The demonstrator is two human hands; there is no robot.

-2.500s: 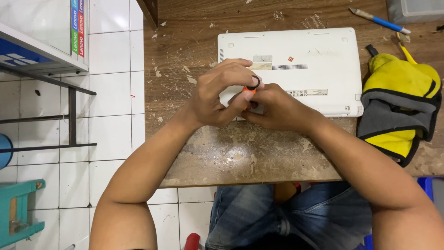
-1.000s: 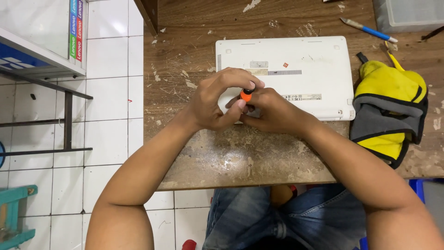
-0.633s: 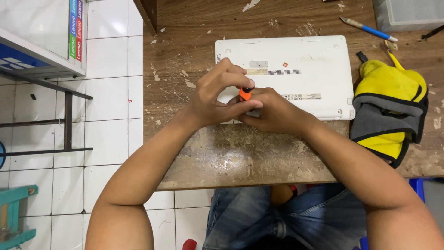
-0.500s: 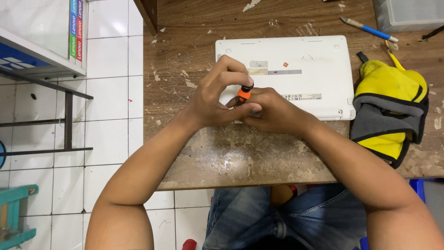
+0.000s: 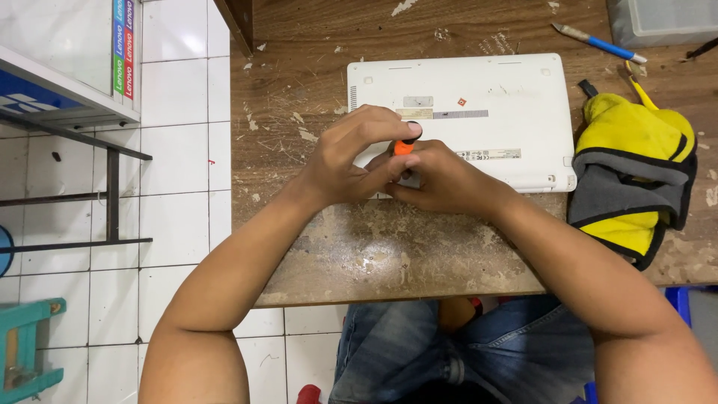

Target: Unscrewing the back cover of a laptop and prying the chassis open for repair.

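A white laptop (image 5: pixel 486 105) lies upside down on a worn wooden table (image 5: pixel 374 247). Both my hands meet over its near left corner. My left hand (image 5: pixel 348 161) curls around a small screwdriver with an orange and black handle (image 5: pixel 404 145), its fingertip resting on the black cap. My right hand (image 5: pixel 441 179) grips the same tool lower down, fingers closed beside the laptop's front edge. The tool's tip is hidden under my fingers.
A yellow and grey cloth pouch (image 5: pixel 632 176) lies right of the laptop. A blue pen (image 5: pixel 598 43) and a clear plastic box (image 5: pixel 658 21) sit at the far right. White tiled floor, a metal rack (image 5: pixel 112 187) and a teal stool (image 5: pixel 26 352) are at the left.
Earlier my hands cupped a small white object at the laptop's corner. Now the orange-handled screwdriver stands between them, and my left fingers have shifted on top of its cap.
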